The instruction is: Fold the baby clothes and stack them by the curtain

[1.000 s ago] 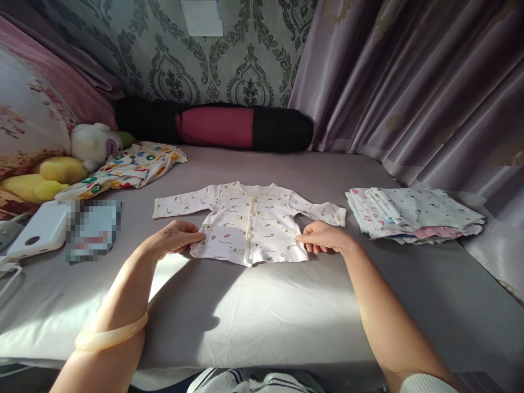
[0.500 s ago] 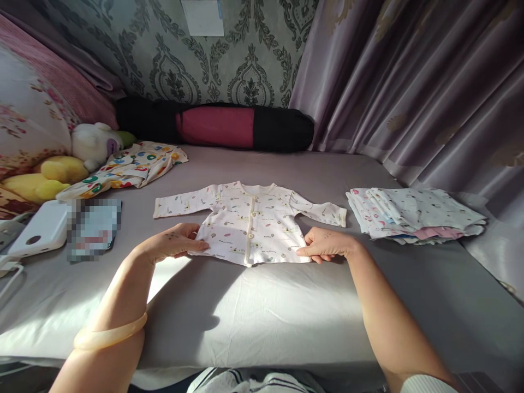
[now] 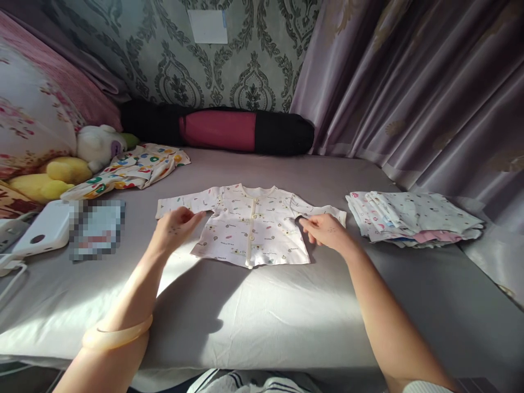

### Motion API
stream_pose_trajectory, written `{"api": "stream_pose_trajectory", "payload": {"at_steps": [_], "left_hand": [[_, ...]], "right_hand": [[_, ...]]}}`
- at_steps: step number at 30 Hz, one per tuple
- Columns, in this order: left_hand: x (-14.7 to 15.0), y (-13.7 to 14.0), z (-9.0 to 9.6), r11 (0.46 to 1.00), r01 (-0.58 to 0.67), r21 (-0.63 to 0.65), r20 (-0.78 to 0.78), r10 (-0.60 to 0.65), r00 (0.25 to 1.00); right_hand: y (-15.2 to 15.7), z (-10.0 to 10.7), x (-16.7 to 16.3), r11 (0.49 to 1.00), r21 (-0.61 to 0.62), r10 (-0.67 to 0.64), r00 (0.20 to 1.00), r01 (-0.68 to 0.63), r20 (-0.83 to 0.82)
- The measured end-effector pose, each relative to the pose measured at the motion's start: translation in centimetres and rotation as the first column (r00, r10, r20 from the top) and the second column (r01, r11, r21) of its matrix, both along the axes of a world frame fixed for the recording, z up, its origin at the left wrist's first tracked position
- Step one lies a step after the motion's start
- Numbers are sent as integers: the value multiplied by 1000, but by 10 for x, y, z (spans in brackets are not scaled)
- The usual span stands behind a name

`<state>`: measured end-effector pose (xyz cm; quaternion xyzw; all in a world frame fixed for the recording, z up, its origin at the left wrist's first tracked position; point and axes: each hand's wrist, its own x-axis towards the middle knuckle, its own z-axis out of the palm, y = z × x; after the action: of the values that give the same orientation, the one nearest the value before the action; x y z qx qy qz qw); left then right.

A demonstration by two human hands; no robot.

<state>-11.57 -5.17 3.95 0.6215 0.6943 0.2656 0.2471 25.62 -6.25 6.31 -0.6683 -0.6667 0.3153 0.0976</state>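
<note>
Left hand spread, touching baby shirt sleeve at 9 o'clock, right hand fingers loose, resting at 3 o'clock armpit

Left hand, right hand, both outstretched, open

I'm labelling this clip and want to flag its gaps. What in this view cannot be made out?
Head view only:
- Flat item beside the white box: pixelated, unreadable.
- Left hand and right hand at the baby shirt: whether either has a grip on the cloth is unclear; fingertips lie flat on the fabric.
- Folded pile: lower layers hidden by the top piece.
- Plush toys: partly covered by the patterned garment.
</note>
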Motion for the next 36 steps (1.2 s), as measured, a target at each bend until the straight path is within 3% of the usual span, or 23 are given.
{"api": "stream_pose_trajectory", "payload": {"at_steps": [1, 3, 4, 6, 7, 9, 14, 19, 22, 27, 32, 36], "left_hand": [[10, -1, -2, 994, 5, 107, -47, 0, 999], [34, -4, -7, 951, 251, 181, -117, -233, 966], [47, -6, -10, 889, 403, 219, -167, -373, 913], [70, -11, -17, 737, 625, 256, -264, -569, 779], [79, -14, -19, 687, 685, 243, -297, -619, 727], [90, -18, -23, 658, 736, 158, -331, -667, 667], [90, -20, -23, 669, 742, -38, -346, -706, 618], [86, -14, -22, 666, 745, -40, -375, -701, 607], [92, -9, -18, 666, 745, -28, -372, -699, 611], [118, -3, -23, 805, 592, 36, -404, -530, 745], [133, -6, -47, 830, 552, 81, -464, -459, 758], [131, -7, -54, 816, 571, 85, -490, -465, 737]], "right_hand": [[0, -4, -10, 989, 148, -17, 1000, 17, -5], [0, -15, -34, 942, 323, 92, 996, -86, -4], [-1, -22, -46, 910, 375, 195, 981, -176, -11], [-1, -34, -69, 846, 416, 349, 936, -334, 43], [-1, -40, -78, 832, 399, 384, 920, -384, 85], [2, -48, -90, 838, 335, 391, 903, -430, 180], [14, -59, -94, 905, 276, 209, 903, -324, 375], [25, -60, -92, 921, 319, 49, 878, -225, 477], [30, -56, -94, 922, 304, 59, 864, -238, 499], [43, -58, -98, 913, 232, 207, 872, -335, 443], [69, -66, -99, 952, 197, 134, 898, -234, 420], [93, -71, -101, 966, 218, 38, 910, -140, 414]]}}
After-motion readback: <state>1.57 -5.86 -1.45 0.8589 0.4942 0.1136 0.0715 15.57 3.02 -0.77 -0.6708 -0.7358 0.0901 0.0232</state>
